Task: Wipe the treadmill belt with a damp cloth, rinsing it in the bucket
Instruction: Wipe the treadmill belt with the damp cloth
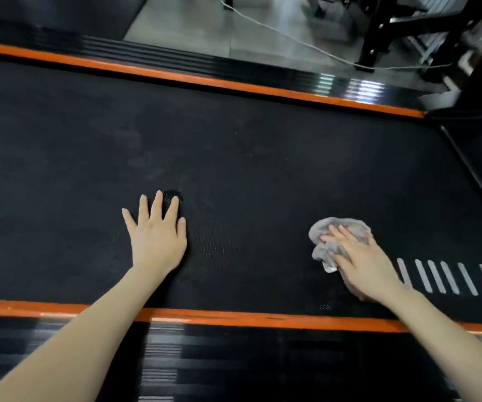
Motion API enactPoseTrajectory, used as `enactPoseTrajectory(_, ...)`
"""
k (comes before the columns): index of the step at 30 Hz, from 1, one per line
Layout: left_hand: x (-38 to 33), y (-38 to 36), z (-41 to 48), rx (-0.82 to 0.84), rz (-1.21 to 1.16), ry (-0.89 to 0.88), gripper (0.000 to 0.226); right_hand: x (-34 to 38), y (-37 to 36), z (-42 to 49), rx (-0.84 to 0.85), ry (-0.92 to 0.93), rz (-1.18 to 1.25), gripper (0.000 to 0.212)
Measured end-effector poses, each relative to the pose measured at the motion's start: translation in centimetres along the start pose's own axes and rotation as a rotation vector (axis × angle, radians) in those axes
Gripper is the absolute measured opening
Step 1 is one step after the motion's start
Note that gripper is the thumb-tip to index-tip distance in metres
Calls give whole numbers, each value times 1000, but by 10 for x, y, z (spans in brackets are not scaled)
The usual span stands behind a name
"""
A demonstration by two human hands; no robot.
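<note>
Treadmill belt: black, textured, faintly smeared, with a row of slanted white stripes at my right.
My left hand: flat on the belt, fingers spread, a small dark patch at the fingertips.
My right hand: fingers laid straight over a bunched grey cloth, pressing it to the belt.
Orange strips: one near, one far, each bordered by a ribbed black side rail.
Beyond: grey floor, pale cord, black frame.
</note>
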State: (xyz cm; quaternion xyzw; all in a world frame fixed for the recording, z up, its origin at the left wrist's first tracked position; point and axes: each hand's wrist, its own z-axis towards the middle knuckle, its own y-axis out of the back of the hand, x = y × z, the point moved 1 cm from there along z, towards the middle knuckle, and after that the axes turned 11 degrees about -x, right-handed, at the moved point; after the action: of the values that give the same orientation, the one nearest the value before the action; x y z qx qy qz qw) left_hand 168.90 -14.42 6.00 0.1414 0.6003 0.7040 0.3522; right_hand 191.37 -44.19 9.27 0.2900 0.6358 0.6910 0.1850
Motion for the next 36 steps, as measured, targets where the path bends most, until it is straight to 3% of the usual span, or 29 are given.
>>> enactPoseTrajectory(5,-34,-7,61,0,97,-236,53,28,-16,78,-127,-152,108,46)
enactPoseTrajectory(11,-37,-43,138,135,179,-204,62,13,-23,130,-189,-152,204,43)
enactPoseTrajectory(16,-33,-58,140,86,106,-175,63,2,-26,197,-254,-211,101,44)
enactPoseTrajectory(19,-32,-58,140,58,94,-174,62,9,-26,247,-194,-210,-66,60)
enactPoseTrajectory(24,-33,-60,141,46,112,-177,62,28,-26,280,-150,-324,-74,93)
enactPoseTrajectory(26,-32,-60,142,57,105,-173,61,66,-29,281,-184,-189,-74,90)
enactPoseTrajectory(29,-31,-59,143,47,66,-165,58,130,-51,271,-147,294,19,79)
enactPoseTrajectory(31,-30,-58,143,47,38,-151,59,127,-51,273,-83,414,108,68)
enactPoseTrajectory(33,-29,-59,142,36,31,-141,61,86,-44,288,-134,255,172,52)
enactPoseTrajectory(36,-30,-63,141,31,56,-125,61,26,-24,309,-203,-252,180,44)
